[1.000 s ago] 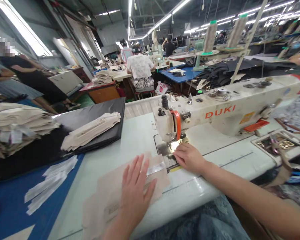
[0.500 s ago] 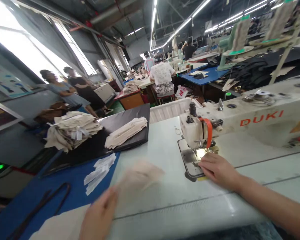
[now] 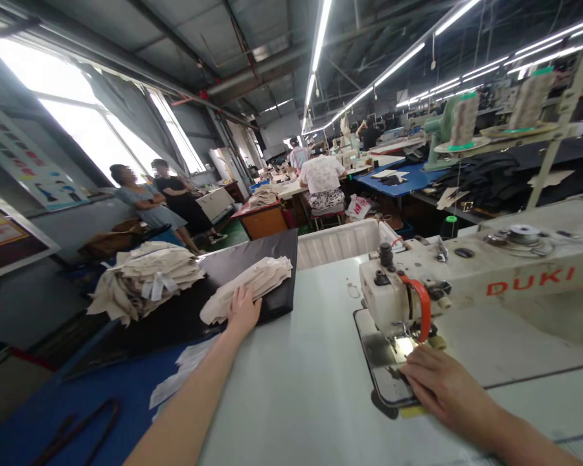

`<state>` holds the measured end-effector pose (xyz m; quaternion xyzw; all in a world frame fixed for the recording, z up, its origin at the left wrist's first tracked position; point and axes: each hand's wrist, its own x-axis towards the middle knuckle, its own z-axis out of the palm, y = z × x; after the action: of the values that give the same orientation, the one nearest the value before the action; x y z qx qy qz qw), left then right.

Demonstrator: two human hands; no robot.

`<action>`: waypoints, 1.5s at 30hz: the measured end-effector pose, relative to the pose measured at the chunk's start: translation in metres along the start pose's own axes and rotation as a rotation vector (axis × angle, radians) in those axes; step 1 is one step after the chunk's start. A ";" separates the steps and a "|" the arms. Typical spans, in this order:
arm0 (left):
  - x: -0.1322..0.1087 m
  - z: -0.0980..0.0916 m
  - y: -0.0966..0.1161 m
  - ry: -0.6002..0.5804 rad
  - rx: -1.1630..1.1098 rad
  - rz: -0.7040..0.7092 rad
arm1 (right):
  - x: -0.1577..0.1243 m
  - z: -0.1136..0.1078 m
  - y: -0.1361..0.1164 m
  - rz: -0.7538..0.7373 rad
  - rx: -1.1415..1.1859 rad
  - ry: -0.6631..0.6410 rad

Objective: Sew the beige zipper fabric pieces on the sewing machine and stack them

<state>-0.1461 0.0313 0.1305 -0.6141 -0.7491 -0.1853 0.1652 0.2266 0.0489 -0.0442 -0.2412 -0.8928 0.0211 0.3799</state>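
Note:
My left hand (image 3: 244, 309) is stretched out to a stack of long beige fabric pieces (image 3: 262, 277), its fingers spread flat over the near side. The stack lies on a folded black sheet (image 3: 282, 309). On the right, the fingers of my right hand (image 3: 440, 382) are bent and pressed together at the metal needle plate (image 3: 381, 372) of a white sewing machine (image 3: 383, 291). Whatever those fingertips hold, if anything, is hidden. A lamp lights the spot under the presser foot.
A larger heap of beige fabric (image 3: 148, 278) sits at the left, with white strips (image 3: 184, 369) partly behind my left forearm. A dark cord (image 3: 90, 430) lies on the blue surface. Behind the table stands a white plastic bin (image 3: 340, 243). Several people are farther back.
My left hand has moved from the front left up to the fabric stack. The blurred beige piece over the table is no longer seen there. My right hand stays by the needle plate.

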 end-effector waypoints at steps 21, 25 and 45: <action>-0.330 -0.077 -0.090 -0.272 0.120 -0.380 | -0.004 -0.014 0.046 -0.304 -0.114 0.112; -0.332 -0.053 -0.069 -0.120 0.105 -0.374 | -0.002 -0.014 0.052 -0.311 -0.122 0.103; -0.210 -0.115 0.039 0.113 -0.007 -0.343 | 0.001 -0.010 0.056 -0.282 -0.089 0.133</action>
<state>-0.0660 -0.1972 0.1342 -0.4666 -0.8317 -0.2475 0.1711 0.2563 0.0973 -0.0489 -0.1307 -0.8907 -0.0881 0.4263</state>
